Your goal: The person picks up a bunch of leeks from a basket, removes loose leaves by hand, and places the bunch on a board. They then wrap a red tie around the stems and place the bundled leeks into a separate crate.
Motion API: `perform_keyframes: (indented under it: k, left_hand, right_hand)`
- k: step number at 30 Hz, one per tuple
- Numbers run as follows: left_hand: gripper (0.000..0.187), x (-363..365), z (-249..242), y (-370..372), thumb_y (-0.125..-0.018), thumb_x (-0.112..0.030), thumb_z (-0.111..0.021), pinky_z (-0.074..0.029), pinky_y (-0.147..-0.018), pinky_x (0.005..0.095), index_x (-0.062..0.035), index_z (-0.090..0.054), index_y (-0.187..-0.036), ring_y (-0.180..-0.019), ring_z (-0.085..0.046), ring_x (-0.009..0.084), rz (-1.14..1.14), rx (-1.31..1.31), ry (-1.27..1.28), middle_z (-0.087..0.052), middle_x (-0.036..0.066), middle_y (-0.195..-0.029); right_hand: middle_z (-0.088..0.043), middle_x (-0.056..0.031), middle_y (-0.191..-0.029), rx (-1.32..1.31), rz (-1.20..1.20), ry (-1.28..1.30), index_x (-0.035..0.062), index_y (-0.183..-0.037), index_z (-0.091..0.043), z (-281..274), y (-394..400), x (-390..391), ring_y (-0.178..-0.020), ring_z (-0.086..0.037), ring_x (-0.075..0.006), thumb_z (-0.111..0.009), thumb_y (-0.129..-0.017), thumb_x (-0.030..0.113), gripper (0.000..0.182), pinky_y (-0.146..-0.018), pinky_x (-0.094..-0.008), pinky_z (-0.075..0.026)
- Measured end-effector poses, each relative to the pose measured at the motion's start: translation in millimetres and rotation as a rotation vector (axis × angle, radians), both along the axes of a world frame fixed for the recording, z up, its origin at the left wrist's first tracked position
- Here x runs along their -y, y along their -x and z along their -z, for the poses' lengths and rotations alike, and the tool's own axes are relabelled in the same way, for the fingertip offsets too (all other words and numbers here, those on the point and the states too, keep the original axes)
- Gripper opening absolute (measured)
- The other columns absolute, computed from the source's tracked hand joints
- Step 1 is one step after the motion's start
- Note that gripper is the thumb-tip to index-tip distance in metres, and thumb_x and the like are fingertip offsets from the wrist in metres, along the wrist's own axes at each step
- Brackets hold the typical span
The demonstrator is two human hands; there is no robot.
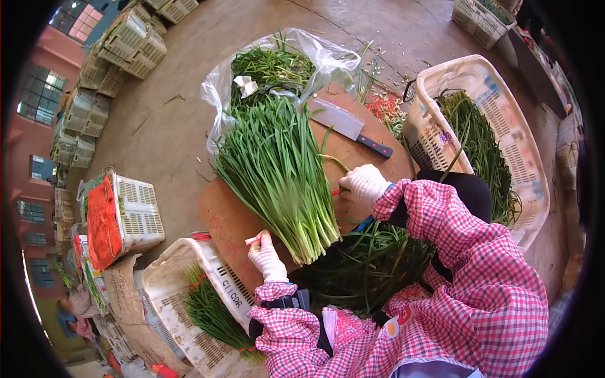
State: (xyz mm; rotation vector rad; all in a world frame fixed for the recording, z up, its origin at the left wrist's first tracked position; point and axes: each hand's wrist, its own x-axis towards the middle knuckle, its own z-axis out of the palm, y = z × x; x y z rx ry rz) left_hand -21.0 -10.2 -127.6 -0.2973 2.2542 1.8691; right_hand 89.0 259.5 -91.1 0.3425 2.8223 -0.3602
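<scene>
A thick bunch of green chives (pixel 277 170) lies across a round wooden board (pixel 353 151), cut ends toward me. My left hand (pixel 266 255), in a white glove, sits beside the cut ends and pinches a small red band. My right hand (pixel 362 186), also gloved, rests on the board at the bunch's right side, fingers closed on another red band. A cleaver (pixel 348 126) with a dark handle lies on the board beyond my right hand.
A clear plastic bag (pixel 277 63) of chives lies behind the board. White crates of chives stand at right (pixel 504 126) and lower left (pixel 189 315). Loose chives (pixel 365 264) pile at my knees. Stacked empty crates (pixel 126 44) stand far left.
</scene>
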Motion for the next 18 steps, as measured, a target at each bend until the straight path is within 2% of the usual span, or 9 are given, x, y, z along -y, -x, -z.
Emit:
perform_keyframes:
  k: [2,5,7,9,11,15,16,17,18]
  left_hand:
    - [0.016,2,10,3,-0.085,-0.016,-0.063,-0.041,-0.070,0.0254,-0.0005,-0.066,-0.085,-0.070,-0.046,0.0074,-0.045,-0.004,-0.002,-0.058,-0.004,-0.077]
    - [0.014,6,32,12,-0.085,-0.014,-0.062,-0.042,-0.067,0.0251,-0.0007,-0.065,-0.087,-0.068,-0.048,0.0080,-0.113,0.001,0.021,-0.059,-0.004,-0.078]
    - [0.011,11,44,18,-0.086,-0.010,-0.060,-0.043,-0.064,0.0256,-0.0003,-0.065,-0.087,-0.067,-0.049,0.0086,-0.151,0.096,-0.077,-0.061,-0.003,-0.080]
    - [0.012,12,44,14,-0.086,-0.007,-0.058,-0.044,-0.062,0.0258,0.0024,-0.065,-0.085,-0.064,-0.050,0.0085,-0.072,0.016,0.015,-0.063,-0.001,-0.078]
    - [0.014,12,42,15,-0.086,-0.007,-0.058,-0.044,-0.062,0.0258,0.0040,-0.066,-0.083,-0.065,-0.050,0.0078,0.034,-0.026,0.214,-0.063,0.000,-0.076]
    - [0.017,6,39,6,-0.087,-0.011,-0.059,-0.043,-0.062,0.0251,0.0049,-0.066,-0.086,-0.066,-0.049,0.0075,0.053,-0.089,0.237,-0.063,0.000,-0.075]
    - [0.018,7,39,3,-0.088,-0.011,-0.058,-0.044,-0.068,0.0246,0.0045,-0.066,-0.091,-0.070,-0.052,0.0081,0.046,0.008,0.179,-0.064,0.000,-0.080]
    - [0.018,3,37,0,-0.088,-0.011,-0.058,-0.044,-0.068,0.0246,0.0045,-0.066,-0.091,-0.070,-0.052,0.0081,0.040,-0.001,0.165,-0.064,0.000,-0.080]
    - [0.018,1,39,-5,-0.088,-0.011,-0.058,-0.044,-0.071,0.0246,0.0041,-0.067,-0.094,-0.073,-0.053,0.0087,0.000,-0.054,0.036,-0.065,0.001,-0.084]
  right_hand:
    - [-0.066,-0.0087,-0.076,-0.059,0.165,0.253,0.0142,-0.088,-0.068,-4,-4,-1,-0.076,-0.065,-0.0282,-0.062,-0.079,0.033,0.022,-0.069,-0.0396,-0.050]
    - [-0.066,-0.0089,-0.078,0.017,0.248,0.372,0.0164,-0.090,-0.070,-2,-5,-6,-0.077,-0.064,-0.0293,-0.061,-0.079,0.032,0.021,-0.070,-0.0391,-0.050]
    - [-0.067,-0.0086,-0.079,0.025,0.240,0.330,0.0163,-0.089,-0.071,-4,-6,-7,-0.076,-0.064,-0.0297,-0.061,-0.078,0.033,0.022,-0.070,-0.0392,-0.050]
    - [-0.067,-0.0094,-0.079,0.054,0.205,0.239,0.0160,-0.087,-0.071,-2,-8,-8,-0.076,-0.065,-0.0296,-0.061,-0.077,0.034,0.023,-0.069,-0.0397,-0.051]
    - [-0.067,-0.0088,-0.080,0.078,0.144,0.186,0.0168,-0.087,-0.071,-4,-8,-13,-0.077,-0.065,-0.0289,-0.060,-0.077,0.035,0.024,-0.069,-0.0395,-0.051]
    - [-0.068,-0.0091,-0.079,0.123,0.075,0.080,0.0146,-0.089,-0.071,-10,-3,-23,-0.077,-0.065,-0.0295,-0.060,-0.077,0.034,0.026,-0.070,-0.0398,-0.051]
    - [-0.068,-0.0090,-0.080,0.032,0.116,0.228,0.0138,-0.091,-0.071,-7,-6,-24,-0.077,-0.065,-0.0292,-0.061,-0.077,0.031,0.024,-0.071,-0.0393,-0.051]
    - [-0.068,-0.0090,-0.080,-0.060,0.157,0.373,0.0129,-0.093,-0.070,-4,-9,-27,-0.076,-0.065,-0.0290,-0.062,-0.077,0.028,0.023,-0.071,-0.0388,-0.050]
    - [-0.068,-0.0085,-0.081,-0.123,0.274,0.733,0.0103,-0.098,-0.068,-1,-12,-28,-0.077,-0.065,-0.0228,-0.063,-0.078,0.017,0.023,-0.071,-0.0358,-0.049]
